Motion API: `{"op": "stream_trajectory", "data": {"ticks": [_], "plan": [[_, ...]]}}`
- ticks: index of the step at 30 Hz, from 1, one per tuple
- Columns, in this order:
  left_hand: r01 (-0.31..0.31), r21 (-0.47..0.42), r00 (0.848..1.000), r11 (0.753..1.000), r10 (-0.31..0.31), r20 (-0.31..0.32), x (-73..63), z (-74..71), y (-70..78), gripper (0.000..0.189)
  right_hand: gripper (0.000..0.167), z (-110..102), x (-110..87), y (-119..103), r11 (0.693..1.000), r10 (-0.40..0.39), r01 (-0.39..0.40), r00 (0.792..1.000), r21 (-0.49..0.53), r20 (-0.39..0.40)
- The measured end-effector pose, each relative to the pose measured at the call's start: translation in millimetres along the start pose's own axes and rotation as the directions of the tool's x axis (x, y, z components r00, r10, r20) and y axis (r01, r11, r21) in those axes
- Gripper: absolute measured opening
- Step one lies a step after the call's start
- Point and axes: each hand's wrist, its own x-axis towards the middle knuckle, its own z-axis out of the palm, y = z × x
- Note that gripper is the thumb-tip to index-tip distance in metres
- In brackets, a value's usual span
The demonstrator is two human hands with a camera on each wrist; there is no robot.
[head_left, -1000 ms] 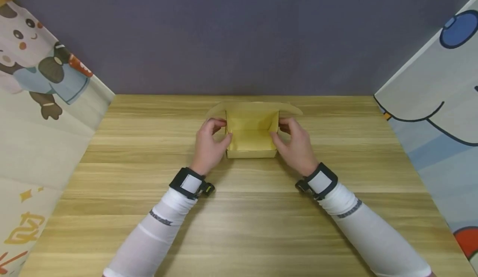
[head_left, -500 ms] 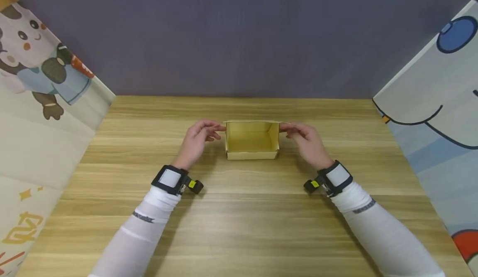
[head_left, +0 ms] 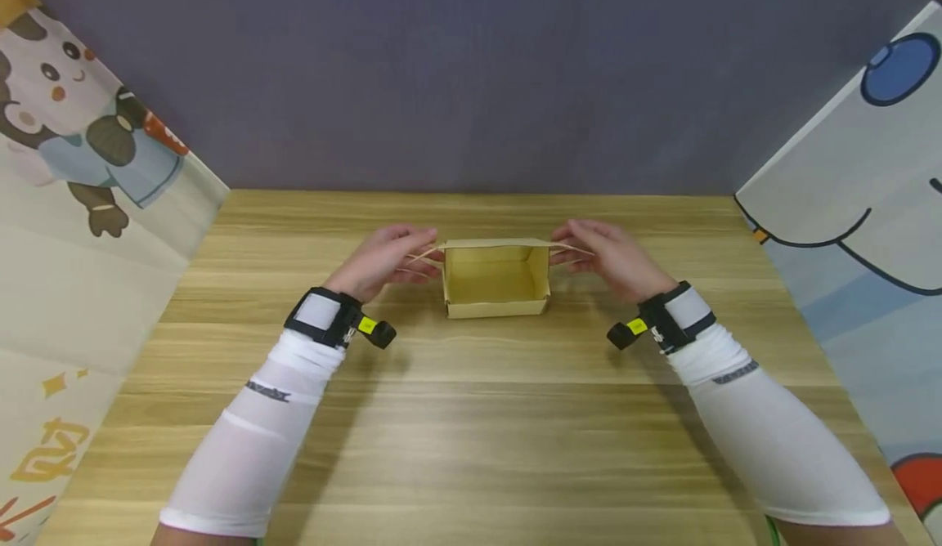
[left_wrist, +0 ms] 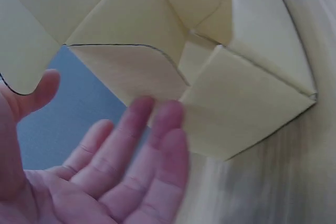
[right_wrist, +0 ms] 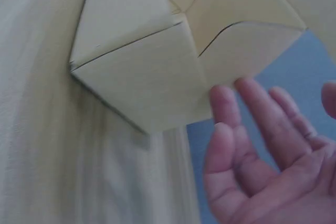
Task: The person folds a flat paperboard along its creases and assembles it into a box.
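A small tan cardboard box [head_left: 496,309] sits on the table with its inside facing me and its lid [head_left: 496,243] raised at the back. My left hand [head_left: 379,261] is at its left end. In the left wrist view, those fingertips touch the box's side flap [left_wrist: 126,66], and the thumb is beside a rounded lid tab [left_wrist: 21,40]. On the opposite end is my right hand [head_left: 614,256]. Its fingers are extended, with fingertips at the other side flap [right_wrist: 252,45] in the right wrist view. Neither hand grips the cardboard.
The wood-grain table [head_left: 486,440] extends around the box, with a dark grey-blue panel [head_left: 478,72] behind it. Printed cartoon panels stand at left [head_left: 81,284] and right [head_left: 868,284]. Both forearms wear white sleeves and black wrist straps with small cameras.
A second ago both hands pinched the box's side walls. They have since let go and moved outward and up to the flaps. The lid has come up from leaning back, its tabs now reaching forward.
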Motion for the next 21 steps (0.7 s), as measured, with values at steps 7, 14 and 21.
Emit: {"op": "stream_trajectory", "data": {"ticks": [7,14,21], "plan": [[0.064,0.050,0.998,0.997,-0.065,0.006,1.1,4.5,10.7,0.068,0.062,2,0.6,-21,0.992,0.094,-0.090,0.994,-0.085,0.055],[0.063,0.066,0.998,0.996,-0.064,0.006,-1.4,10.5,14.1,0.067,0.053,-1,-4.9,-26,0.989,0.127,-0.117,0.985,-0.087,0.114],[0.050,0.106,0.998,0.993,-0.052,0.017,-2.5,12.6,12.8,0.062,0.058,3,-11.5,-25,0.978,0.130,-0.111,0.986,-0.175,0.100]]}}
